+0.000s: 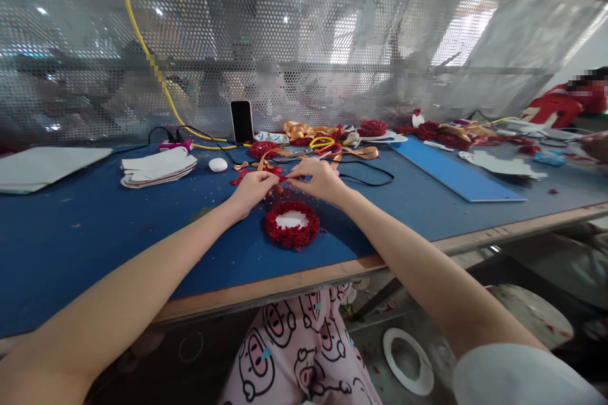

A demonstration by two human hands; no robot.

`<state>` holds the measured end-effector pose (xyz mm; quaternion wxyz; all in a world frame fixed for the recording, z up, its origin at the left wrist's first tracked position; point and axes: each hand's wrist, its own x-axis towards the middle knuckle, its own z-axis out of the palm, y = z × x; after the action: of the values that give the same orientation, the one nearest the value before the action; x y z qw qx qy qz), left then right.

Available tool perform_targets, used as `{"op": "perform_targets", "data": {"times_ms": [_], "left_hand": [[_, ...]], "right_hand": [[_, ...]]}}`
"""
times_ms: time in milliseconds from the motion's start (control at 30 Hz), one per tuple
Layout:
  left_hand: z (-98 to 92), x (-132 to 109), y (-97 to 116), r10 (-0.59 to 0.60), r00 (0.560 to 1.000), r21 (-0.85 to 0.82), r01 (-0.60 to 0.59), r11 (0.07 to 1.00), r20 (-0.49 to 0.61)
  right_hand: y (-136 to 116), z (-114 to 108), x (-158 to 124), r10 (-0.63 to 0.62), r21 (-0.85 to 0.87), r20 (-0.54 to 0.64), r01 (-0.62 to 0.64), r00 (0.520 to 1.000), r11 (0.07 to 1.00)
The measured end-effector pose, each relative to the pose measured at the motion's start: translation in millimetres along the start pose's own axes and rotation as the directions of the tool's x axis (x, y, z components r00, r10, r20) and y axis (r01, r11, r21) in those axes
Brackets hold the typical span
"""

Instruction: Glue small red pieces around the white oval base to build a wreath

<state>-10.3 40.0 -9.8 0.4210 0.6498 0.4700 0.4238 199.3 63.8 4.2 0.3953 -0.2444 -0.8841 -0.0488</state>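
Both hands meet over the blue table, a little beyond a dark red ruffled ring (291,225) with a white centre. My left hand (257,190) pinches one end of a small strip of red fabric (282,180). From the other side my right hand (315,178) grips the same strip between thumb and fingers. Just behind the fingers lie more red fabric scraps (242,176) and orange ribbon (266,158). The ruffled ring rests flat on the table, apart from both hands.
A phone (242,121) leans upright at the back. White cut sheets (159,168) and a white oval object (218,165) lie left. Cables, ribbons and red ruffled pieces (373,128) crowd the rear. A blue board (456,171) lies right; another person's hand (595,147) is at far right.
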Motion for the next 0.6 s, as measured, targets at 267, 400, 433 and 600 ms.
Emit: {"op": "perform_targets", "data": {"times_ms": [267, 400, 433, 600], "left_hand": [[-2.4, 2.9, -9.2, 0.118, 0.992, -0.009, -0.118, 0.993, 0.046], [-3.4, 2.5, -9.8, 0.142, 0.989, -0.023, -0.141, 0.99, 0.041], [-3.3, 2.1, -9.1, 0.135, 0.99, -0.031, -0.134, 0.99, 0.033], [-2.6, 1.0, -5.5, 0.099, 0.995, -0.062, -0.099, 0.993, -0.006]], "right_hand": [[-1.2, -1.2, -0.5, 0.079, 0.08, -0.013, -0.078, 0.997, 0.994], [-1.7, -1.4, -0.9, 0.109, 0.093, -0.001, -0.108, 0.994, 0.99], [-1.7, -1.4, -1.1, 0.113, 0.098, 0.003, -0.113, 0.994, 0.989], [-1.2, -1.0, -1.9, 0.136, 0.091, 0.008, -0.136, 0.991, 0.987]]}}
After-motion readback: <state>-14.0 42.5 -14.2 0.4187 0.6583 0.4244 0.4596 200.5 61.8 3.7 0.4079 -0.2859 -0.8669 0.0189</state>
